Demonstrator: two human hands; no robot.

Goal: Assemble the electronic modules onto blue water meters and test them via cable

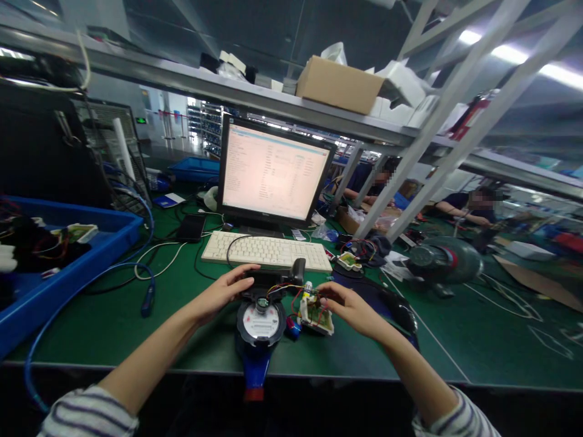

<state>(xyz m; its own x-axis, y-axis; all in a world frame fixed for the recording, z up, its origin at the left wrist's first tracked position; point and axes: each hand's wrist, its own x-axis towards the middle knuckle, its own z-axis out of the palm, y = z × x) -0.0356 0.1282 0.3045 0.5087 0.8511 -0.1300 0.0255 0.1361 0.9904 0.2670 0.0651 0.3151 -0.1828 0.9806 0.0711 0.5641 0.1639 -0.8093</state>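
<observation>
A blue meter body [257, 362] with a round white dial [261, 320] lies near the table's front edge. Behind the dial is a black housing part [264, 279], its lid raised; my left hand [230, 289] has its fingers wrapped on the left side of it. Thin coloured wires run from there to a white-framed green circuit board [317, 318] on the right. My right hand [345, 303] pinches at the board's upper edge, among the wires, beside a white and yellow cylinder [306, 290]. A small blue and red piece [293, 328] sits between dial and board.
Behind the hands stand a white keyboard [268, 250] and a lit monitor [273, 170]. A blue bin [104, 243] with parts is at left, with a blue cable nearby. Another board [349, 261] and a green motor [444, 260] are at right. Two people sit beyond the frame posts.
</observation>
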